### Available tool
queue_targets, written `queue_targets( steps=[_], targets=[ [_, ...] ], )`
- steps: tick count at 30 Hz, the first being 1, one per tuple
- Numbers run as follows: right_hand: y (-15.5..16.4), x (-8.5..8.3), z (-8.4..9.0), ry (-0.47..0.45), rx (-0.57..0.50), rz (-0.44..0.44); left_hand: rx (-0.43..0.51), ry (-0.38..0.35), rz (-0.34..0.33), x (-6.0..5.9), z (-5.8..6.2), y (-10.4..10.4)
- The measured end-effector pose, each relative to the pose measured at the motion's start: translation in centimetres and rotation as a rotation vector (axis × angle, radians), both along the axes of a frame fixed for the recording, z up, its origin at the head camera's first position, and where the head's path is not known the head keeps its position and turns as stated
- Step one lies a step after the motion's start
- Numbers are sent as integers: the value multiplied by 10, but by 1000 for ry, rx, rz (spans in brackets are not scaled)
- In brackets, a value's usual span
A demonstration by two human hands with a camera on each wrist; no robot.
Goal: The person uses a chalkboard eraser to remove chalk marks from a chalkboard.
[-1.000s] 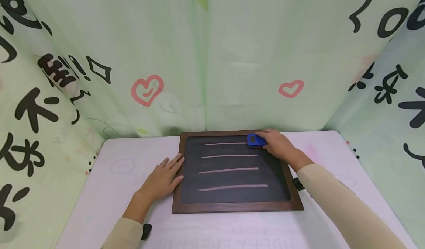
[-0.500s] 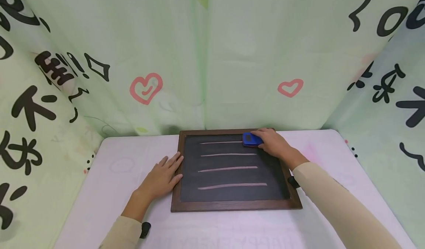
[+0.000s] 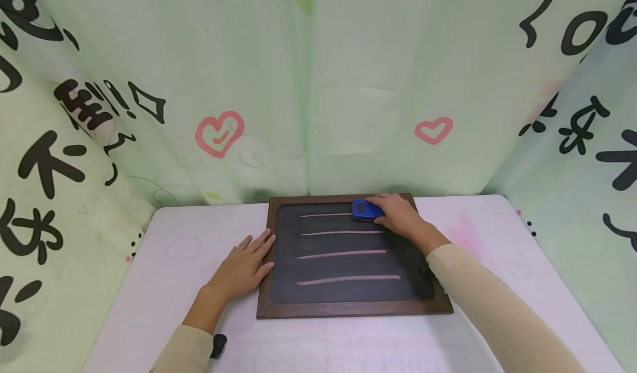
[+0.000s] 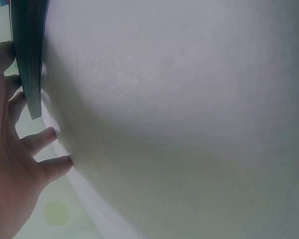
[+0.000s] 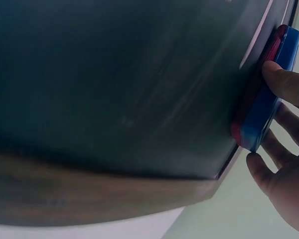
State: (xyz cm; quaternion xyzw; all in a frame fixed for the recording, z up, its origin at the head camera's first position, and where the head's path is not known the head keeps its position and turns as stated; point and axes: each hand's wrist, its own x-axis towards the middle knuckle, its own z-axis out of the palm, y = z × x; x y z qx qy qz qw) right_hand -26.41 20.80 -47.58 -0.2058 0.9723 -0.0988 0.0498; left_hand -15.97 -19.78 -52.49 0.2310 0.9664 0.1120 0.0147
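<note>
Blue eraser (image 3: 366, 210) has slid left along the top chalk line since a second ago; that line is shorter now, three below untouched. Right hand (image 3: 398, 216) grips the eraser, pressing it on the chalkboard (image 3: 348, 306), upper centre of frame. Left hand (image 3: 244, 268) lies flat, fingers straight, steadying the board's left edge on the desk (image 3: 164, 284).

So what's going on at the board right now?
A person is wiping a framed chalkboard lying flat on a table. The right hand grips a blue eraser at the right end of the top chalk line, which is shorter than the others. The left hand lies flat on the table with fingertips against the board's left frame. Three longer lines below are untouched.
</note>
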Motion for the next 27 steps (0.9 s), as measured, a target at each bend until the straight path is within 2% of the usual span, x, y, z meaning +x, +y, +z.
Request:
queue_targets(
  steps=[8,27],
  targets=[
    [-20,-3,-1,-47,-12,-20,1,-4,7,-1,1,1],
    [-77,-11,-4,-67,18,28,-10,-16,9,-1,0,1]
  ],
)
